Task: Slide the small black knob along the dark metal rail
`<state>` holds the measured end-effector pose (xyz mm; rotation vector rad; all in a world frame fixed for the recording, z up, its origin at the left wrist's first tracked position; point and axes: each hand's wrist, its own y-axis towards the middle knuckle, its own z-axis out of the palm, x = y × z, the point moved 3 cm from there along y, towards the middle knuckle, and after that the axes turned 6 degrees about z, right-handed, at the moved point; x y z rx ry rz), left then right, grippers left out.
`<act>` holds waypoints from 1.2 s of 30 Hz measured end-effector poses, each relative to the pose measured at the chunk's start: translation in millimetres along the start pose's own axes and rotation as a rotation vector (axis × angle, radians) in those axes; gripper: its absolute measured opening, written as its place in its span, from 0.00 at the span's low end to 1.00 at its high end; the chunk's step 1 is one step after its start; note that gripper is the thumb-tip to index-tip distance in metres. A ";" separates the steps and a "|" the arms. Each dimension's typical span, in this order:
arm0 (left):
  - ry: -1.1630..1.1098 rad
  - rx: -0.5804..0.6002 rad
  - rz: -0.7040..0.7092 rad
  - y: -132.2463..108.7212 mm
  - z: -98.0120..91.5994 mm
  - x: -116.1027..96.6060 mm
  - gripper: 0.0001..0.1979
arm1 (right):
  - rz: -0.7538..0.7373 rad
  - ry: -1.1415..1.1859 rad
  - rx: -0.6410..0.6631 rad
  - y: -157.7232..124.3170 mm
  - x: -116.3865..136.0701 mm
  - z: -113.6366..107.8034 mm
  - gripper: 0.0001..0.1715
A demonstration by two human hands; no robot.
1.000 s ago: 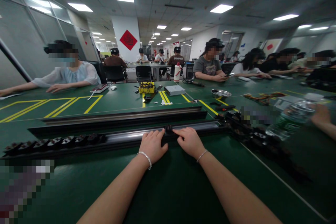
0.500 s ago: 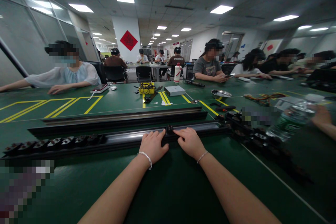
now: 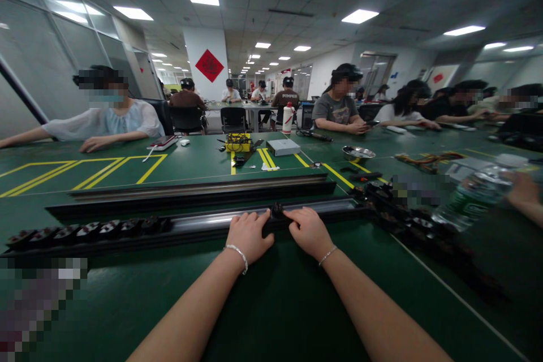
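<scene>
A long black rail with a shiny inner channel lies across the green table. A small black piece sits in the channel, between my two hands. My left hand rests on the rail with its fingers apart, the index fingertip beside the small piece. From the other side, the index finger of my right hand points at the piece and touches or nearly touches it; the other fingers are curled. Several black sockets stand in a row at the rail's left end.
Behind lies another black rail. Dark parts are heaped at the right, near a plastic bottle by another person's hand. A yellow box, a grey box and a metal bowl stand farther back.
The small piece and both my hands appear very slightly farther right, with the whole view shifted a little too. The person across at the right has lowered the phone slightly.
</scene>
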<state>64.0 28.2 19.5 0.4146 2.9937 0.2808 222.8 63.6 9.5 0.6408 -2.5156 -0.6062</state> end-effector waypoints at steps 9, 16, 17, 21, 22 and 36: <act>-0.001 0.007 -0.026 -0.3 -0.2 -2.2 0.29 | 0.023 -0.011 -0.005 -0.9 -1.5 2.1 0.21; -0.004 -0.028 0.008 -3.2 -0.1 -4.7 0.29 | 0.042 -0.049 0.035 -2.1 2.8 -0.8 0.22; -0.006 -0.033 0.016 -3.7 -0.1 -4.9 0.28 | 0.047 -0.049 0.038 -2.4 2.8 -0.9 0.22; -0.011 -0.050 0.020 -5.5 -0.3 -5.2 0.24 | 0.039 -0.050 0.044 -5.4 4.0 -1.3 0.24; -0.013 -0.054 0.018 -5.7 -0.3 -5.2 0.24 | 0.037 -0.051 0.045 -6.5 4.5 -1.5 0.24; -0.078 -0.129 0.035 -3.3 2.7 -1.8 0.23 | 0.055 -0.067 0.083 -14.4 6.5 -1.9 0.29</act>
